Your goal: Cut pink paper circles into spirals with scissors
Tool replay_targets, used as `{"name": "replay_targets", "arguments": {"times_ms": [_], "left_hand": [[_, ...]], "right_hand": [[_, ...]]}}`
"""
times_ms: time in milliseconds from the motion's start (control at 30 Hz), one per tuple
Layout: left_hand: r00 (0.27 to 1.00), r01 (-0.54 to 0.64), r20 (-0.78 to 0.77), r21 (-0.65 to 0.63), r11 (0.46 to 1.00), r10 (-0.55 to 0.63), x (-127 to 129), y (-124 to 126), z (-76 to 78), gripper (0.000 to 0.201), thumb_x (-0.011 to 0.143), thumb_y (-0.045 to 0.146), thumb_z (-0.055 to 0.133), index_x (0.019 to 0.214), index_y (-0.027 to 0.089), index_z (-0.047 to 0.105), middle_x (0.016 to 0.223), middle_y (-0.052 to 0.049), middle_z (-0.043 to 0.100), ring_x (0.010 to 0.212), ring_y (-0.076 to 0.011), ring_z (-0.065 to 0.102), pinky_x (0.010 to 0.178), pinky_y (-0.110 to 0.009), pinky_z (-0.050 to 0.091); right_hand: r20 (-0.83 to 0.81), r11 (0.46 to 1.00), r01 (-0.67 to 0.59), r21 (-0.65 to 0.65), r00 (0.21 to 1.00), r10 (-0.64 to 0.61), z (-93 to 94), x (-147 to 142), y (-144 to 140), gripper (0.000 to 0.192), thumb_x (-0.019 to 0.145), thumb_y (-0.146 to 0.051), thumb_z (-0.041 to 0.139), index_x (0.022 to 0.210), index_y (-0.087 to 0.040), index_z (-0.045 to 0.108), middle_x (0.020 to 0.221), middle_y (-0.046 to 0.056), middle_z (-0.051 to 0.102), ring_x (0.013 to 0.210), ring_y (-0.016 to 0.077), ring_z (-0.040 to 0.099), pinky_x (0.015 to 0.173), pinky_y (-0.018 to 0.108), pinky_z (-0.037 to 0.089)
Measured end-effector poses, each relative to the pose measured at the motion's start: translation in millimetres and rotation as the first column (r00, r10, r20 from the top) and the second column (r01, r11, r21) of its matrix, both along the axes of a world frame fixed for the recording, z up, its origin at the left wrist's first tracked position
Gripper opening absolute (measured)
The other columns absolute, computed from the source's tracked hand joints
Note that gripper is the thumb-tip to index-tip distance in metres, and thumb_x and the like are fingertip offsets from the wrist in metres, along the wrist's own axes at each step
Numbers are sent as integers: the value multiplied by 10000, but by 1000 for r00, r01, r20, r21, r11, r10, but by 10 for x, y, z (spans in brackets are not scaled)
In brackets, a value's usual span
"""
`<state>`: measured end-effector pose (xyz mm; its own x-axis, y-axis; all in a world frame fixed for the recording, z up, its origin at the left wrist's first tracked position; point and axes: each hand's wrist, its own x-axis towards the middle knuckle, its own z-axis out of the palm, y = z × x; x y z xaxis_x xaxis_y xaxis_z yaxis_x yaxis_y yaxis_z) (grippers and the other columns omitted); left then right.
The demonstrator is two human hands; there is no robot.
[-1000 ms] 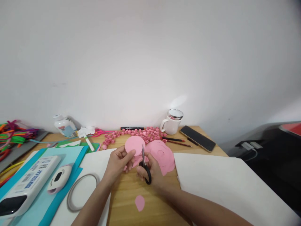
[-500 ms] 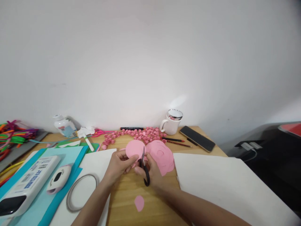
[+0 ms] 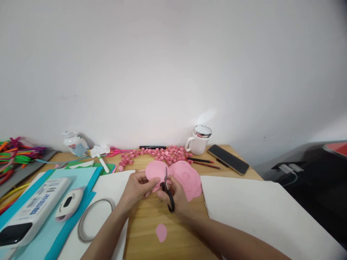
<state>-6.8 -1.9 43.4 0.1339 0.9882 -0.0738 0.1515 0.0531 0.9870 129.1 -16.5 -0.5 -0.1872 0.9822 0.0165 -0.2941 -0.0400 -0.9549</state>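
Observation:
Between its thumb and fingers, my left hand (image 3: 139, 187) pinches a round pink paper disc (image 3: 155, 170). My right hand (image 3: 176, 196) grips black-handled scissors (image 3: 170, 199), with the blades pointing up along the disc's right edge. Whether the blades bite into the paper I cannot tell. Just behind my right hand lies a pile of pink paper circles (image 3: 187, 177), some with curved cuts. A small pink paper scrap (image 3: 161, 232) rests on the wooden table (image 3: 146, 224) nearer to me.
Many small pink paper rolls (image 3: 168, 155) lie along the back, near a white mug (image 3: 198, 141), pencils (image 3: 200, 160) and a phone (image 3: 229, 159). White sheets (image 3: 249, 206) flank my hands. At left are a tape roll (image 3: 81, 224), blue paper (image 3: 84, 202) and a white bottle (image 3: 75, 143).
The scissors have turned slightly in my right hand, their handle shifting a little right. My left hand still holds the disc in place. The whole view has shifted slightly.

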Motion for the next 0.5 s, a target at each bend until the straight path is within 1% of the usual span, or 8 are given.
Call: {"name": "replay_targets", "arguments": {"times_ms": [167, 333, 500], "left_hand": [[1000, -6, -10, 6, 1000, 7, -14, 10, -4, 327, 671, 401, 671, 557, 135, 519, 396, 69, 409, 386, -47, 300, 406, -192, 202], [999, -26, 24, -1, 1000, 26, -13, 10, 32, 341, 670, 384, 672, 521, 146, 480, 371, 76, 385, 378, -47, 293, 411, -202, 191], [998, -30, 47, 16, 999, 29, -8, 11, 56, 338, 691, 355, 665, 507, 147, 472, 367, 71, 408, 365, -42, 301, 407, -201, 203]], "right_hand": [[-17, 999, -23, -26, 1000, 22, -35, -7, 4, 300, 621, -243, 675, 785, -205, 426, 506, -93, 470, 414, 70, 415, 386, 170, 305], [-14, 999, -35, -23, 999, 34, -32, -13, 3, 318, 630, -272, 668, 834, -196, 436, 441, -110, 457, 369, 63, 387, 358, 161, 278], [11, 999, -43, -20, 999, 43, -18, -2, -6, 336, 646, -326, 666, 846, -193, 430, 400, -112, 466, 334, 68, 390, 343, 165, 281]]}}
